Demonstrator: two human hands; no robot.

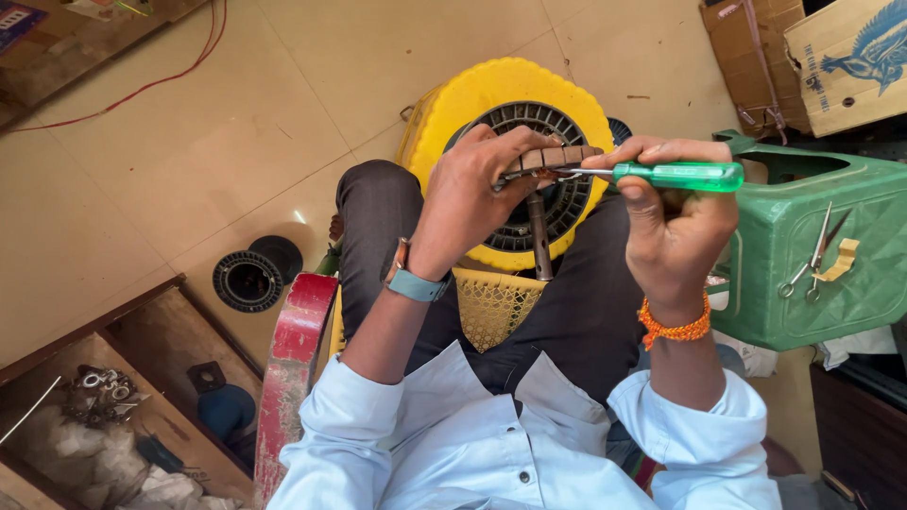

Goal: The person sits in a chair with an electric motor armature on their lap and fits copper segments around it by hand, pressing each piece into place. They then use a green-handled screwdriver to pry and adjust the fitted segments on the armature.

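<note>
On green stool (803, 236): scissors (811, 260), yellow piece (841, 259).

I have a single view, from the camera worn on the head. It looks steeply down, close over my lap and hands, taking in the tiled floor (189, 170) around me.
</note>
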